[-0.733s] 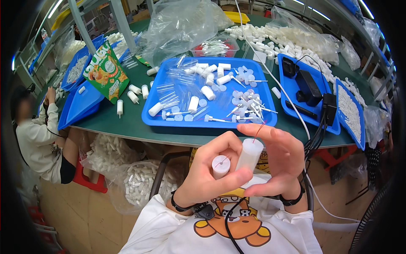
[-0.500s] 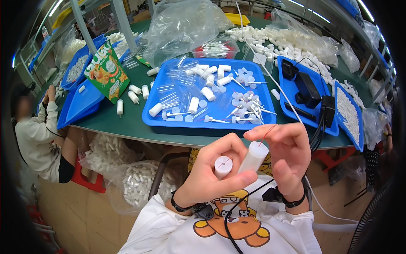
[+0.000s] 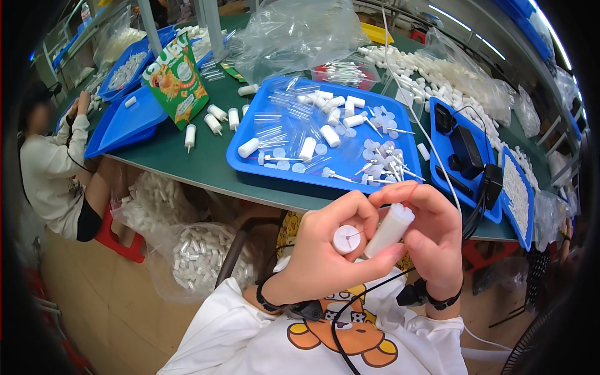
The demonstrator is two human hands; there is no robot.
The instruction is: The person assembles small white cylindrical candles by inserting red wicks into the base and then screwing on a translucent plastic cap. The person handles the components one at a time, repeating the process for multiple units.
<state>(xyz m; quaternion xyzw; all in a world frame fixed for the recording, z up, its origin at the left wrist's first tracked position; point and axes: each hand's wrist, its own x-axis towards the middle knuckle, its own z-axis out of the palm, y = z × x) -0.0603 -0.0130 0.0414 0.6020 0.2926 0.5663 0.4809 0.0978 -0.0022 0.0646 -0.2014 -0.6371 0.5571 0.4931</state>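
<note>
Our left hand still pinches the round white cap, and our right hand keeps its fingers clamped on the white tube. Both sit close to our chest, below the worktop, the tube now tilted closer against the cap.

A long desk with a dark green top curves across the room, lit by bright strip lights overhead. Grey metal posts rise from its far side. Beneath it lies a tan wooden floor, where a low red plastic stool stands beside clear plastic sacks of white parts.
</note>
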